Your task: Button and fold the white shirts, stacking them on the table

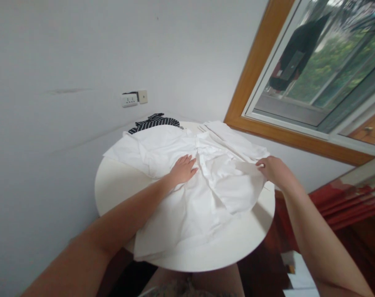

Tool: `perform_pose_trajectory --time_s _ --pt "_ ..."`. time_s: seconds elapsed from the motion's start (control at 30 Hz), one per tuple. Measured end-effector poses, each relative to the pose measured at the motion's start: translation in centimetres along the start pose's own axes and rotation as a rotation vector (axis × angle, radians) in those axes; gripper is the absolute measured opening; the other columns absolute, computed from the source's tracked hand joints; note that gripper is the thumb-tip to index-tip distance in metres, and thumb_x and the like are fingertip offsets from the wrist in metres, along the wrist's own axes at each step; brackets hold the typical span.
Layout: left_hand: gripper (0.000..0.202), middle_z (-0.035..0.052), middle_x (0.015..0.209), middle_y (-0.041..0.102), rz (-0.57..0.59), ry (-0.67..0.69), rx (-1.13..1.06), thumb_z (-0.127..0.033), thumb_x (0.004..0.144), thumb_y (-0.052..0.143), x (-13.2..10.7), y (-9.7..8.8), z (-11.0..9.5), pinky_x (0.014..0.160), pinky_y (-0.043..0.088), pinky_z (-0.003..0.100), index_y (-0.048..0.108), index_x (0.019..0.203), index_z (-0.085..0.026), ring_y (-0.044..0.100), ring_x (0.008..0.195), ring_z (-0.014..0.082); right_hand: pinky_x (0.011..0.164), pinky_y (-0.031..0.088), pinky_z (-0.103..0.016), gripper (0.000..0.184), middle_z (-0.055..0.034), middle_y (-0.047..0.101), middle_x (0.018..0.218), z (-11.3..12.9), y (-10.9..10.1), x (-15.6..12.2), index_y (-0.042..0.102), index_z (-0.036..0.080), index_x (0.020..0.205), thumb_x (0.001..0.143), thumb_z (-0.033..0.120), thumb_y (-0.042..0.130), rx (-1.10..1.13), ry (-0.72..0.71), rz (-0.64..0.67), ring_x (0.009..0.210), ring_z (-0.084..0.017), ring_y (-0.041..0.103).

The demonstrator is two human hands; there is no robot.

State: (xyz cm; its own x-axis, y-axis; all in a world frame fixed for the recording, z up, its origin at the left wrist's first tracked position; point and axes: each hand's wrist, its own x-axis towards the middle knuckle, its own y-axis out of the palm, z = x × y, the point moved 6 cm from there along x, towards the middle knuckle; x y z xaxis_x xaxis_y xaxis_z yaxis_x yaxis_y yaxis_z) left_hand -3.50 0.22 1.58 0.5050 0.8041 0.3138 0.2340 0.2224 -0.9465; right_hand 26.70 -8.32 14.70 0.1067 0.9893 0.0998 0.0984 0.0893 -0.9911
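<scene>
A white shirt (193, 202) lies spread and wrinkled over a round white table (116, 185), its lower part reaching the front edge. My left hand (183, 169) rests flat on the middle of the shirt, fingers spread. At the table's right side, my right hand (270, 168) pinches an edge of the shirt and holds that part slightly raised. Some of the fingertips of my right hand are hidden behind the fabric. Another stretch of white cloth (233, 138) lies behind it at the back right; I cannot tell whether it belongs to the same shirt.
A black-and-white striped cloth (156, 122) lies at the table's back edge against the wall. Above it is a wall socket (129, 100). A wood-framed window (252, 74) stands at the right, with a red curtain (338, 202) below and white boxes (298, 272) on the floor.
</scene>
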Motion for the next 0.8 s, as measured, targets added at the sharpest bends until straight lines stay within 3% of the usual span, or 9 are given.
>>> perform_pose_trajectory --time_s 0.1,0.2,0.27,0.33,0.4,0.47,0.53,0.67,0.8 --pt "0.051 0.0128 0.147 0.043 -0.084 0.036 0.034 -0.044 0.094 0.04 -0.1 -0.8 -0.3 0.116 0.021 0.044 0.05 0.135 -0.017 0.03 0.141 0.028 0.07 0.045 -0.028 0.034 -0.0134 0.073 0.09 -1.1 -0.4 -2.2 0.077 0.016 0.091 0.074 0.006 0.05 -0.076 -0.047 0.154 0.079 -0.022 0.067" --pt "0.045 0.01 0.146 0.045 -0.155 0.021 0.083 -0.042 0.092 0.043 0.1 -1.9 -0.1 0.118 0.016 0.046 0.056 0.13 -0.021 0.027 0.142 0.028 0.064 0.044 -0.025 0.035 -0.0089 0.074 0.08 -0.1 0.6 -5.1 0.078 0.018 0.081 0.065 0.003 0.051 -0.13 -0.194 0.425 0.075 -0.021 0.068" --pt "0.044 0.0112 0.144 0.046 -0.176 -0.037 0.116 -0.039 0.093 0.041 0.4 -2.7 0.6 0.116 0.016 0.049 0.056 0.129 -0.02 0.029 0.141 0.0289 0.059 0.042 -0.025 0.033 -0.0083 0.073 0.072 0.4 1.4 -6.5 0.078 0.018 0.077 0.061 0.004 0.053 -0.205 -0.228 0.587 0.069 -0.022 0.067" --pt "0.045 0.014 0.143 0.047 -0.149 -0.103 0.131 -0.038 0.094 0.04 0.6 -3.1 1.4 0.113 0.023 0.051 0.054 0.131 -0.018 0.034 0.138 0.0312 0.057 0.043 -0.026 0.028 -0.0092 0.074 0.074 0.5 1.7 -6.7 0.079 0.017 0.078 0.062 0.008 0.058 -0.268 -0.228 0.652 0.069 -0.023 0.068" --pt "0.049 0.0166 0.143 0.047 -0.078 -0.147 0.121 -0.04 0.093 0.04 0.5 -2.9 2.2 0.108 0.03 0.053 0.051 0.135 -0.017 0.038 0.134 0.0336 0.063 0.046 -0.028 0.024 -0.0099 0.075 0.087 1.0 1.5 -5.2 0.078 0.018 0.086 0.069 0.016 0.061 -0.263 -0.246 0.575 0.079 -0.024 0.068" --pt "0.052 0.0173 0.144 0.044 -0.008 -0.152 0.092 -0.043 0.093 0.041 -0.1 -2.3 2.5 0.105 0.034 0.051 0.048 0.137 -0.017 0.04 0.133 0.0344 0.072 0.048 -0.029 0.029 -0.0093 0.073 0.101 2.2 1.3 -2.4 0.076 0.02 0.101 0.078 0.024 0.058 -0.193 -0.295 0.401 0.09 -0.024 0.067" --pt "0.052 0.0158 0.147 0.042 0.011 -0.132 0.068 -0.044 0.094 0.039 -1.0 -1.8 2.5 0.107 0.034 0.049 0.047 0.138 -0.018 0.039 0.134 0.0327 0.082 0.047 -0.028 0.035 -0.0075 0.071 0.11 4.2 1.8 0.9 0.071 0.021 0.112 0.084 0.02 0.05 -0.073 -0.365 0.234 0.097 -0.021 0.066" --pt "0.054 0.0132 0.152 0.033 -0.014 -0.094 0.061 -0.043 0.095 0.035 -3.2 -2.0 2.5 0.111 0.029 0.047 0.041 0.143 -0.02 0.034 0.138 0.0297 0.102 0.038 -0.025 0.046 -0.0078 0.062 0.128 9.1 5.4 5.8 0.064 0.016 0.123 0.086 0.007 0.038 0.111 -0.459 0.052 0.118 -0.016 0.056" --pt "0.056 0.0089 0.152 0.034 0.051 -0.074 0.039 -0.048 0.094 0.035 -5.3 -2.5 3.1 0.111 0.025 0.055 0.035 0.146 -0.027 0.034 0.138 0.0306 0.111 0.029 -0.033 0.048 -0.0102 0.046 0.145 11.2 10.3 7.1 0.044 0.016 0.142 0.095 0.025 0.038 0.115 -0.401 0.034 0.134 -0.02 0.04"
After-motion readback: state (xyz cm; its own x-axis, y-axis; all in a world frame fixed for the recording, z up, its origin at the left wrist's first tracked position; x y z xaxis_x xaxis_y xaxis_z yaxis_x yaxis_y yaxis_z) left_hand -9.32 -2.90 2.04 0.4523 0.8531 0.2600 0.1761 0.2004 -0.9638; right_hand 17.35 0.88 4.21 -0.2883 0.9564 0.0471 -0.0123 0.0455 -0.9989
